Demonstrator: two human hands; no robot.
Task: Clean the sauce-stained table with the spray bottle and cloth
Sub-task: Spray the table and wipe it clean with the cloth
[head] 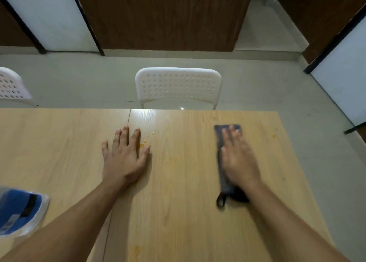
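My right hand [236, 158] presses flat on a folded dark grey cloth [222, 174] on the right part of the light wooden table [178, 192]; the hand and cloth are motion-blurred. The cloth's loop sticks out at its near end. My left hand [123, 156] rests flat on the table's middle with fingers spread. An orange sauce spot [142, 144] with small droplets lies between its index finger and thumb. Other sauce marks sit near the right edge [274, 136] and at the near edge [136, 251]. A clear spray bottle [19, 212] with a blue label stands at the near left.
A white perforated chair [178, 85] is pushed up to the far side of the table, and another white chair [11, 87] shows at the far left. A seam [129, 117] runs down the tabletop. Grey floor lies beyond the table's right edge.
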